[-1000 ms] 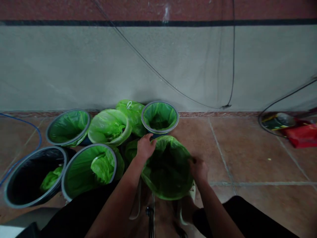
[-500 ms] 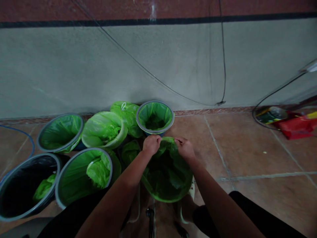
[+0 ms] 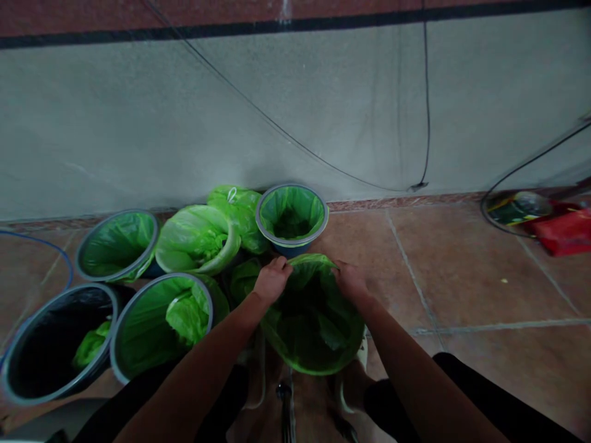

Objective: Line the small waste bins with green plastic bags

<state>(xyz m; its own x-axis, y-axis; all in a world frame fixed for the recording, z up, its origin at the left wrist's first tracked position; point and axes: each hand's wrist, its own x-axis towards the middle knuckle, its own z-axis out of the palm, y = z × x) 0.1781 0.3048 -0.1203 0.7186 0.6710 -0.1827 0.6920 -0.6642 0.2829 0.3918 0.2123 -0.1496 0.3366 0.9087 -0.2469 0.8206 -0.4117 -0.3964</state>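
Note:
A green plastic bag [image 3: 305, 364] lines a round bin between my feet, its edge folded over the rim all around. My left hand [image 3: 273, 280] pinches the bag's far edge on the left side. On the far right of the same edge, my right hand [image 3: 349, 282] grips the plastic with its fingers closed. The inside of the bag is dark and the bin beneath is mostly hidden. Just beyond my hands stands a smaller blue bin [image 3: 292, 249] with a grey rim and a green liner.
To the left stand several lined bins, among them a grey-rimmed bin [image 3: 207, 307] and a black-lined bin [image 3: 111, 307]. A stuffed green bag [image 3: 240, 212] leans near the wall [image 3: 207, 129]. A black cable [image 3: 427, 104] hangs there. Red item [image 3: 566, 231] lies right on the tiled floor [image 3: 466, 264].
My hands have moved apart along the bag's far edge, the left one leftward and the right one slightly rightward. The view has shifted a little; the bins stay in place.

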